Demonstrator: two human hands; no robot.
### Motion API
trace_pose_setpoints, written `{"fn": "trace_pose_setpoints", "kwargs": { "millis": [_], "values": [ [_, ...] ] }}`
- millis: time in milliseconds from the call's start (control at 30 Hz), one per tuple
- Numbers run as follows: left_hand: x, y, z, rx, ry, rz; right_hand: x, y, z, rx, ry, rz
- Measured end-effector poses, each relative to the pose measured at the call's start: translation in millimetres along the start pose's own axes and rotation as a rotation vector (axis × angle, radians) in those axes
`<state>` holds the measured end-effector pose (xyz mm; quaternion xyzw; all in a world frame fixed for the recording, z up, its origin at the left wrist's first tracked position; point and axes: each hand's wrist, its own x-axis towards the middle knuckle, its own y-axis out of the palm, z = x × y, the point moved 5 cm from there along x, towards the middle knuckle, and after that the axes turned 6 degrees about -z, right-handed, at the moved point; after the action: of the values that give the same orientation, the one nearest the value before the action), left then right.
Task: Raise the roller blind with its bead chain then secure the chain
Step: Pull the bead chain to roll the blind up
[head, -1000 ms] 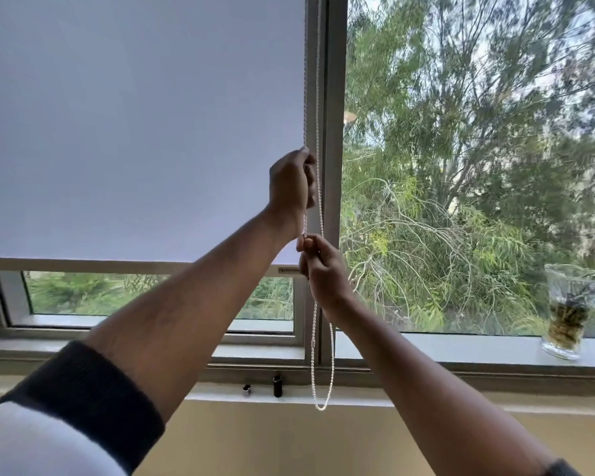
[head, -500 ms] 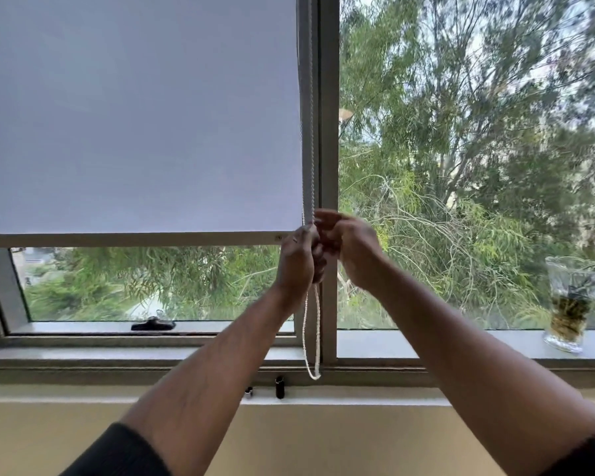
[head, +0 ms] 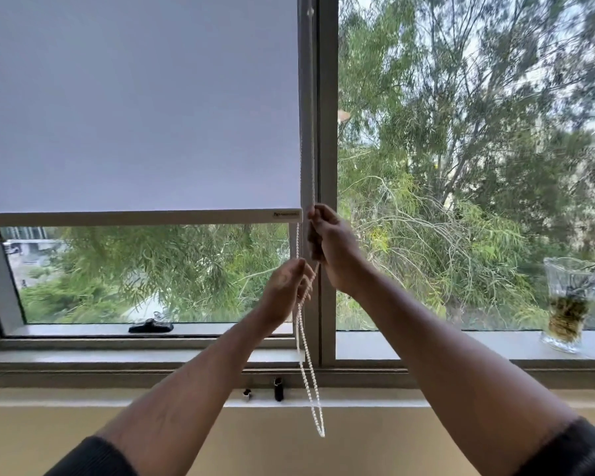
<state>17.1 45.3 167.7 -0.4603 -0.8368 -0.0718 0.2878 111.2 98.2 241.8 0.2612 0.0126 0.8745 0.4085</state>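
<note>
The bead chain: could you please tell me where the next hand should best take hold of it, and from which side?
Probably pinch one strand of the bead chain just above the left hand, coming from the room side; there the strands hang apart and taut.

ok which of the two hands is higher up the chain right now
The right hand, gripping the chain level with the blind's bottom bar. The left hand holds the chain lower, below that bar.
</note>
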Motion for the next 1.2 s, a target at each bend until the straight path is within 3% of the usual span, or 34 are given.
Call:
{"fn": "trace_pose_setpoints", "kwargs": {
  "millis": [167, 433, 633, 767, 1033, 1200],
  "values": [
    [22, -21, -28, -0.024, -0.027, -0.127, -11, -4, -30, -0.002, 0.011, -0.055],
    [68, 3, -114, -0.248, -0.045, -0.120, -19, -4, -43, -0.135, 0.015, -0.097],
    [53, 5, -98, -0.258, -0.025, -0.289, -18, -11, -41, -0.256, 0.021, 0.042],
    [45, 7, -77, -0.275, -0.105, -0.252, -9, -36, -29, -0.412, 0.060, 0.030],
    [32, 14, -42, -0.235, -0.198, -0.222, 17, -16, 43, -0.045, 0.073, -0.021],
    [21, 25, -22, -0.255, -0.245, -0.215, 22, 8, 54, -0.043, 0.069, -0.004]
  ]
}}
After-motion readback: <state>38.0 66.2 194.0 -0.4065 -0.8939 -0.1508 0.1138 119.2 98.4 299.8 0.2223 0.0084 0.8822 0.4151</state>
